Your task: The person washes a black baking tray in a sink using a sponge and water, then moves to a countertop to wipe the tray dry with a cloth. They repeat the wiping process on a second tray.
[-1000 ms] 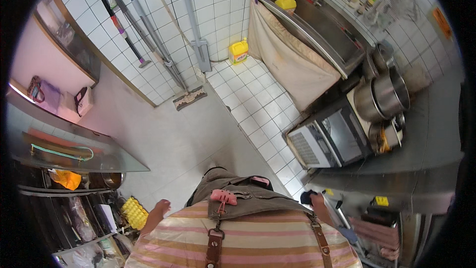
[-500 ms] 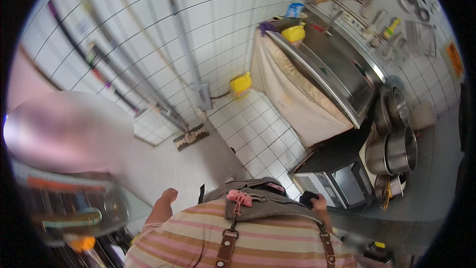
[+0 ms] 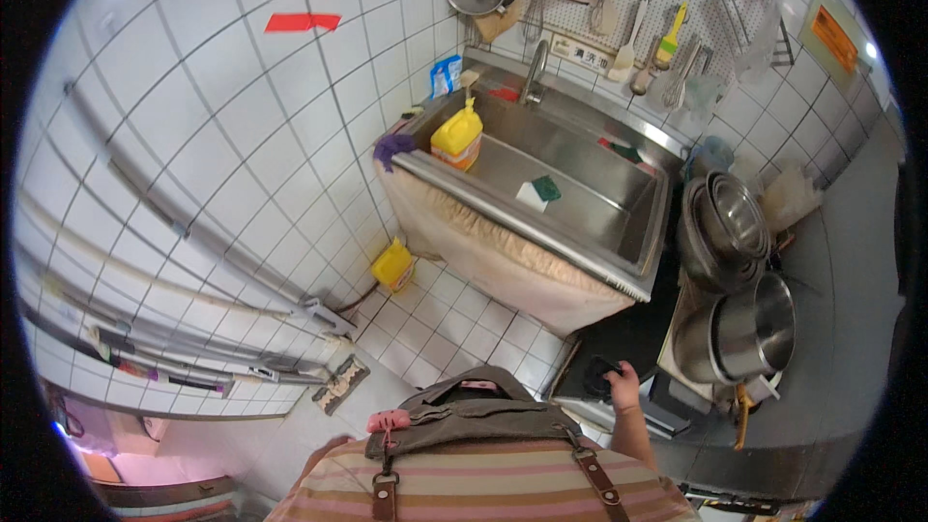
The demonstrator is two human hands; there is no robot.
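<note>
My right hand [image 3: 624, 389] is closed around a small black item [image 3: 595, 379], crumpled in outline; its kind is hard to make out. It hangs beside a dark, low unit [image 3: 667, 414] below the pots. Only a sliver of my left hand [image 3: 334, 445] shows past my apron's edge, its fingers hidden. Ahead is a stainless steel sink [image 3: 580, 169] with a yellow jug [image 3: 457, 140] standing at its left end. A green and white scouring sponge [image 3: 544, 189] lies in it. A grey-brown apron [image 3: 483, 430] covers my front.
Steel bowls [image 3: 735, 217] and stacked pots [image 3: 764, 329] stand at the right. Whisks and a brush [image 3: 671, 37] hang on a pegboard. Another yellow jug [image 3: 393, 266] sits on the tiled floor by the wall. Long-handled mops [image 3: 338, 382] lean at the left.
My view has swung left to right toward the sink, showing more of its basin. My right hand still grips the black item; my left hand has mostly slipped out of sight. The person at the left left the view.
</note>
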